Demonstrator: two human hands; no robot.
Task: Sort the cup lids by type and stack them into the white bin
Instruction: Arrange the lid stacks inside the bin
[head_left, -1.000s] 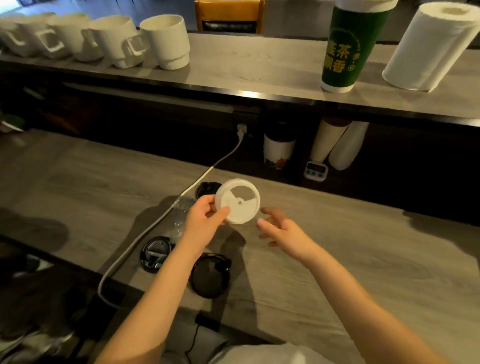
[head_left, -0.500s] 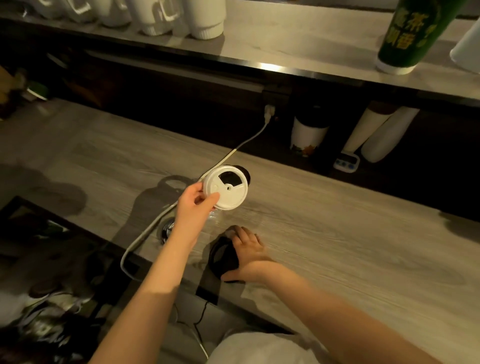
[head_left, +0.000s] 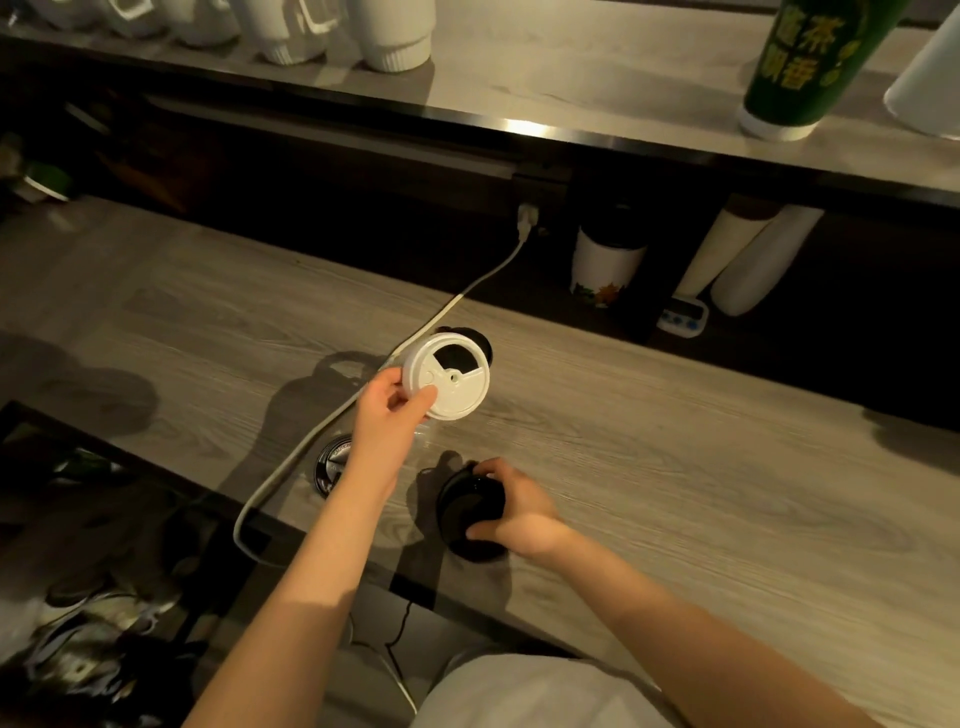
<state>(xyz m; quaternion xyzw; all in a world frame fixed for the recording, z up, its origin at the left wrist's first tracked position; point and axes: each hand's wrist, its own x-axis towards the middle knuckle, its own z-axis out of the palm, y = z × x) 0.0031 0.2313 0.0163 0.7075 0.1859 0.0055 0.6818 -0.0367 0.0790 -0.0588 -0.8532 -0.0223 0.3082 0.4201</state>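
Note:
My left hand (head_left: 387, 415) holds a white cup lid (head_left: 451, 379) by its rim, lifted above the wooden counter. My right hand (head_left: 511, 506) grips a black lid (head_left: 470, 512) near the counter's front edge, fingers curled over its rim. A second black lid (head_left: 331, 462) lies on the counter left of my left forearm, partly hidden by it. A third black lid (head_left: 480, 340) peeks out behind the white one. No white bin is in view.
A white power cable (head_left: 363, 395) runs from a wall socket (head_left: 525, 221) across the counter (head_left: 675, 467) and over its front edge. On the upper shelf stand white mugs (head_left: 395, 31) and a green cup (head_left: 810, 57). A timer (head_left: 683, 317) and cups sit under the shelf.
My right hand dropped from beside the white lid to the black lid near the front edge and closed on it. My left hand kept the white lid raised.

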